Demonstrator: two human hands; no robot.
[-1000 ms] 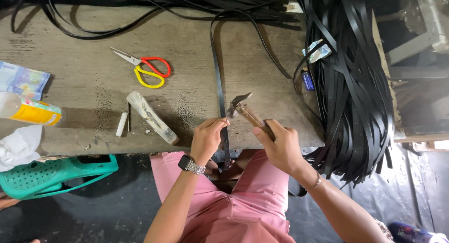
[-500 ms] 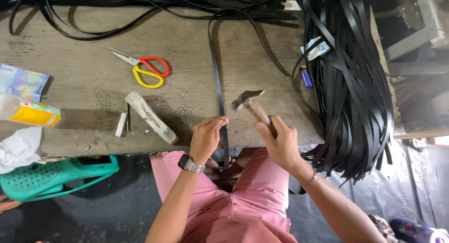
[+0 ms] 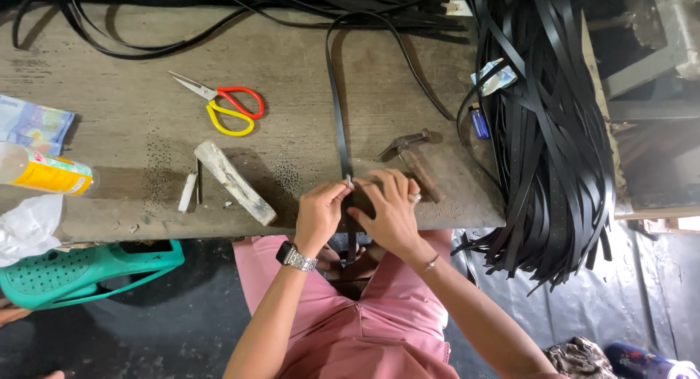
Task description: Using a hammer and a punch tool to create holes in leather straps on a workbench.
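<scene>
Both your hands meet at the near edge of the wooden workbench (image 3: 109, 131): your left hand (image 3: 319, 215) pinches the black strap (image 3: 337, 109) between thumb and fingertips, and your right hand (image 3: 390, 211) lies curled over the strap's near end, pressing it to the wood. The strap runs from your fingers straight toward the far side, then loops right into the heap of black straps (image 3: 554, 131) draped over the right end of the bench. A hammer (image 3: 412, 160) lies just right of your right hand, unheld. Left of your hands rest a wooden block (image 3: 235, 182) and a small white stick (image 3: 187, 192); farther off, red-and-yellow scissors (image 3: 222, 106). The step looks like positioning the strap end by hand; a next move would call for keeping that end pinned flat.
</scene>
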